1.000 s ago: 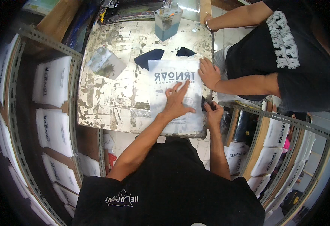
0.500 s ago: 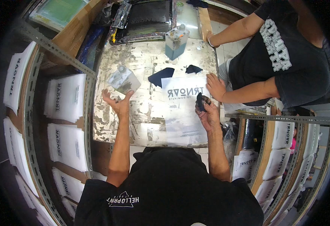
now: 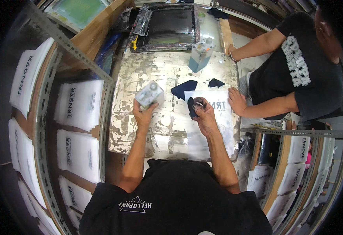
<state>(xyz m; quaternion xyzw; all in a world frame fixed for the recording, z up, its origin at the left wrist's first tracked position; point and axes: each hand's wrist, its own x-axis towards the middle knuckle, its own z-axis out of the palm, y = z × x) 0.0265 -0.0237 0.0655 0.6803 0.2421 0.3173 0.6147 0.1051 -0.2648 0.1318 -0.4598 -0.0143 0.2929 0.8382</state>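
My left hand (image 3: 143,115) is wrapped around a translucent plastic bottle (image 3: 150,96) with a short neck, over the left half of the worktable. The bottle's mouth points up toward my view. A dark cloth (image 3: 191,108) is bunched in my right hand (image 3: 206,118), whose fingers are stained dark. That hand is above a white printed sheet (image 3: 214,137) and hides part of its lettering. Another person's hand (image 3: 238,102) rests at the sheet's right edge.
Two dark cloth scraps (image 3: 184,89) (image 3: 216,83) lie beyond the sheet on the stained worktable (image 3: 128,133). Behind them stands a container of bluish liquid (image 3: 201,56). A dark framed screen (image 3: 169,27) is at the table's far end. Shelves with stacked printed sheets (image 3: 79,150) flank both sides.
My left hand has closed around the bottle, which now stands more upright. My right hand has moved left with the cloth, and the whole view has shifted a little.
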